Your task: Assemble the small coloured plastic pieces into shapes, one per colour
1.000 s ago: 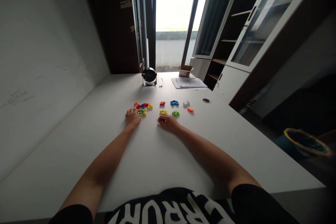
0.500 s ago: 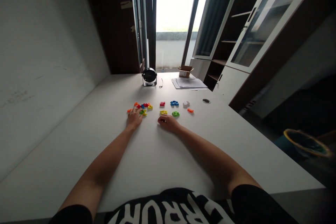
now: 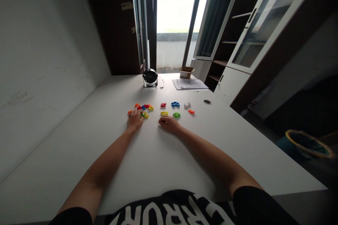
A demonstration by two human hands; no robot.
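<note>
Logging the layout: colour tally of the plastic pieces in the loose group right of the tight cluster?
red piece: 1
blue piece: 1
white piece: 1
yellow piece: 1
green piece: 1
orange piece: 1
Total: 6
The tight cluster by the left hand is too jumbled to count.

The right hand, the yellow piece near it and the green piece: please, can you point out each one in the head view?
Right hand (image 3: 167,124): head view, point on the back of the hand.
Yellow plastic piece (image 3: 164,113): head view, point on its top face.
Green plastic piece (image 3: 176,115): head view, point on its top face.
</note>
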